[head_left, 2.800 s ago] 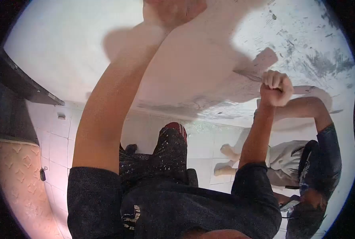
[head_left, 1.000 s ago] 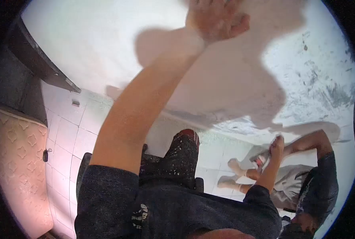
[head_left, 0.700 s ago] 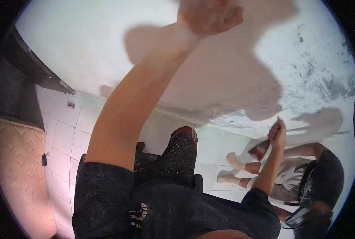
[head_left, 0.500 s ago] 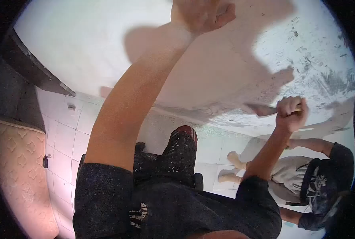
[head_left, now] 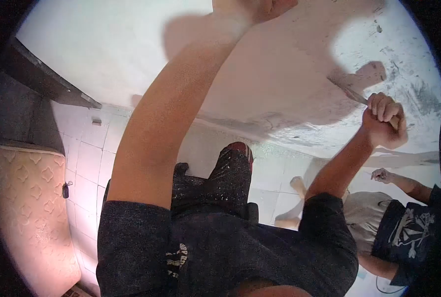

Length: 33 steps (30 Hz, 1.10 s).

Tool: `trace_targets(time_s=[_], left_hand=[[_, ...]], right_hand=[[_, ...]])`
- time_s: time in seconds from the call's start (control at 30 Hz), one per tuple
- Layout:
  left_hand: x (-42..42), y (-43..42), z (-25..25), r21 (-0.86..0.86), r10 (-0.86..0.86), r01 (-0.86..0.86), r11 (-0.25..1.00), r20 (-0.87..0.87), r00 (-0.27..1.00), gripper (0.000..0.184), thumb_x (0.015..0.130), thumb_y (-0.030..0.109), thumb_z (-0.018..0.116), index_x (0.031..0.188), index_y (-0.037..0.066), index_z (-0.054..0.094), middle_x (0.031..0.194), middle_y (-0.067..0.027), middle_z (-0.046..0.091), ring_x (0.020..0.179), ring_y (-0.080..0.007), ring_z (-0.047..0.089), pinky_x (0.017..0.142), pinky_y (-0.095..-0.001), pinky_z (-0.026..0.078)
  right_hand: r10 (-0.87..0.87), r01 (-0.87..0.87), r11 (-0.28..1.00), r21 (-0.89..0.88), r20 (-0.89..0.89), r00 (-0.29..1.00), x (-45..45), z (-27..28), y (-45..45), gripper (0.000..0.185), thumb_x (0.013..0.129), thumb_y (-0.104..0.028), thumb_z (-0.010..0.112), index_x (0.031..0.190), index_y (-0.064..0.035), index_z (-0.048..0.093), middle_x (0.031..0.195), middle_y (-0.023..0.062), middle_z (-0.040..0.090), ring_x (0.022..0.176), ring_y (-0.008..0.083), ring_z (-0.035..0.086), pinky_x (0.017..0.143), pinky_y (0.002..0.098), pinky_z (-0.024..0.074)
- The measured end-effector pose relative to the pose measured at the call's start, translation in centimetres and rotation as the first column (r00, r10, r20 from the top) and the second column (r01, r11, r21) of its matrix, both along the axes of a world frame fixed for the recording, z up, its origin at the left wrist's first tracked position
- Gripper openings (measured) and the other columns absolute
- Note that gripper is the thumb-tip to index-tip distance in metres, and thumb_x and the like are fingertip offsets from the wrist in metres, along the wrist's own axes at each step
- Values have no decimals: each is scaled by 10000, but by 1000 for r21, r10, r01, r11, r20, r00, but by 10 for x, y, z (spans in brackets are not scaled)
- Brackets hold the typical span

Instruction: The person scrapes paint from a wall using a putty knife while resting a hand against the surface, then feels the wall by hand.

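My right hand (head_left: pixel 386 121) is closed round the handle of a putty knife (head_left: pixel 351 92). The knife's flat blade points up and left, at or close to the pale wall (head_left: pixel 280 74); whether it touches I cannot tell. High on the left, my left hand (head_left: pixel 252 9) is against or near the same wall, cut off by the top of the view. The part of it that shows has curled fingers, and anything inside them is hidden. Dark smears and rough patches (head_left: pixel 413 89) mark the wall on the right.
A person in a dark shirt (head_left: pixel 403 227) is close on my right, with one hand (head_left: pixel 381 175) out toward the wall. A patterned mattress (head_left: pixel 29 213) lies at left, below a dark panel (head_left: pixel 57 79). Pale floor tiles (head_left: pixel 89 161) hold a small block (head_left: pixel 96 122).
My right hand has moved up and right with the putty knife, whose blade now tilts upward. My left hand has slipped further past the top edge. The other person's hand has come into view.
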<state>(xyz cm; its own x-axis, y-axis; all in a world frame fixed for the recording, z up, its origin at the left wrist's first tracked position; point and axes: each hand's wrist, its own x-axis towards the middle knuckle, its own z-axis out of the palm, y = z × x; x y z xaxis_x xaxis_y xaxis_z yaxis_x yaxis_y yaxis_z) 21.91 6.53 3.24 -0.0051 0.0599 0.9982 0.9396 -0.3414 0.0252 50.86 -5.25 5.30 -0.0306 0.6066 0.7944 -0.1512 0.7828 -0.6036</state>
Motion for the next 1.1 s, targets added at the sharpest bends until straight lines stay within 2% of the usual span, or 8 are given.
trace_targets(time_s=[0.13, 0.27, 0.4, 0.47, 0.53, 0.9, 0.97, 1.1], left_hand=[[2, 5, 0, 47, 20, -20, 999, -2, 1000, 752, 761, 383, 608, 1424, 108, 384, 1422, -204, 376, 1306, -403, 320, 1124, -559, 197], [9, 3, -1, 32, 37, -37, 999, -20, 999, 751, 767, 386, 604, 1426, 106, 379, 1418, -206, 379, 1296, -406, 330, 1125, -553, 192], [3, 4, -3, 9, 52, -52, 999, -1, 999, 748, 771, 392, 604, 1427, 109, 382, 1425, -210, 377, 1291, -408, 334, 1127, -552, 183], [3, -1, -1, -17, 74, -74, 997, -14, 997, 755, 772, 406, 606, 1424, 92, 389, 1430, -225, 374, 1289, -417, 331, 1125, -549, 175], [2, 1, -4, 21, 32, -31, 999, -24, 999, 752, 770, 395, 616, 1416, 77, 398, 1435, -231, 367, 1286, -422, 333, 1121, -548, 178], [2, 0, -4, 41, -64, 64, 997, -4, 998, 723, 760, 290, 667, 1386, 14, 432, 1429, -255, 358, 1344, -417, 250, 1118, -539, 161], [3, -2, -6, 15, -62, 63, 998, -9, 998, 724, 768, 295, 665, 1394, 19, 425, 1429, -254, 357, 1350, -424, 240, 1119, -543, 157], [0, -2, -3, -37, -87, 88, 995, 9, 996, 713, 796, 313, 650, 1407, 39, 408, 1444, -249, 332, 1351, -448, 230, 1117, -562, 154]], right_hand=[[592, -600, 797, 66, 108, 798, 35, 13, -1, 380, 870, -305, 421, 532, -138, 379, 452, -12, 317, 424, 123, 276, 480, 314, 248], [169, -192, 968, -160, -146, 975, 16, -41, 29, 357, 877, -262, 409, 571, -83, 368, 494, 24, 340, 439, 134, 263, 454, 323, 229], [700, -710, 687, 151, 123, 704, 94, -33, 29, 383, 909, -260, 385, 572, -78, 387, 505, 33, 371, 438, 141, 307, 432, 295, 234], [85, -75, 990, 122, -79, 993, 26, -28, 4, 362, 871, -255, 430, 550, -104, 354, 498, 32, 341, 435, 151, 298, 430, 303, 229], [95, -124, 969, -212, -143, 985, 15, -55, 25, 349, 863, -250, 441, 566, -96, 342, 507, 24, 316, 449, 159, 287, 437, 308, 220], [508, -520, 837, 169, 110, 854, 30, 8, -15, 338, 844, -311, 399, 558, -137, 355, 487, 9, 337, 441, 128, 264, 453, 286, 205], [-183, 185, 983, 9, -76, 980, 12, -31, 3, 334, 852, -294, 404, 560, -136, 369, 515, 9, 376, 457, 117, 321, 431, 286, 218], [-263, 295, 897, -330, 138, 955, -10, -154, 4, 332, 800, -153, 494, 512, -68, 351, 510, 27, 399, 451, 118, 323, 433, 270, 244]])
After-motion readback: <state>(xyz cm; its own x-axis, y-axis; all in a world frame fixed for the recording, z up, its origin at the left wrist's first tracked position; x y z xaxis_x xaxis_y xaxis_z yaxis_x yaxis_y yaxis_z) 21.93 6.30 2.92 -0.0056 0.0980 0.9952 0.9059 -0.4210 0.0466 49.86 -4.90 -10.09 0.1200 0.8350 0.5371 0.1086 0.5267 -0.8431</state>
